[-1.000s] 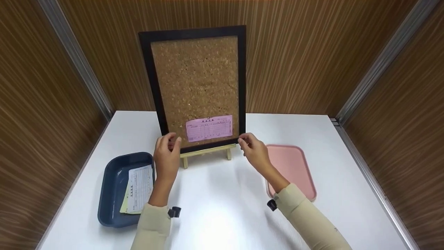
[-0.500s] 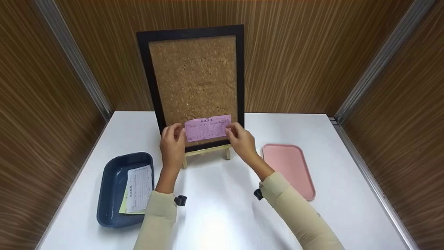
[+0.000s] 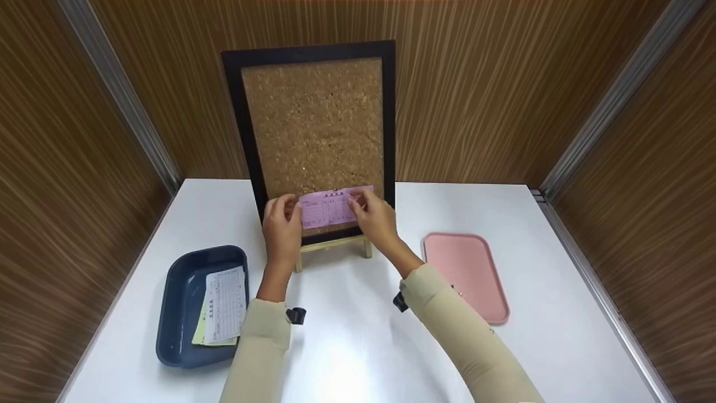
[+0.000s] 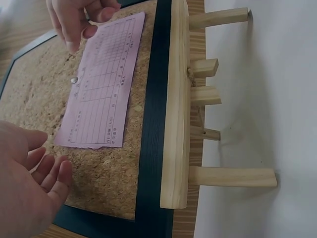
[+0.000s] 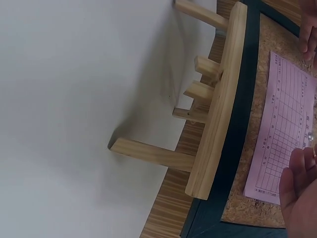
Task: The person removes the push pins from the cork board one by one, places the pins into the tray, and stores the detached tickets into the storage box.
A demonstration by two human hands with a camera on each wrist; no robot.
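Note:
A pink printed form slip [image 3: 321,212] hangs low on a black-framed cork board [image 3: 313,123], with a small pin [image 4: 74,80] at its top edge. My left hand [image 3: 282,229] is beside the slip's left edge, fingers loosely bent, nothing between them. In front of the slip's right part is my right hand [image 3: 376,221], its thumb and fingers apart and covering some of the print. The right wrist view shows its fingertips [image 5: 297,158] close over the paper. A wooden easel [image 4: 176,109] carries the board.
On the left stands a dark blue tray [image 3: 173,291] with a white form slip [image 3: 224,302] over a yellow-green one [image 3: 198,330]. A pink tray [image 3: 467,268] lies at the right. Wood-patterned walls [image 3: 475,84] surround the white table [image 3: 347,313].
Both hands have moved inward from the board's lower corners to the pink slip, the right one farther left across it. The slip and board look unmoved.

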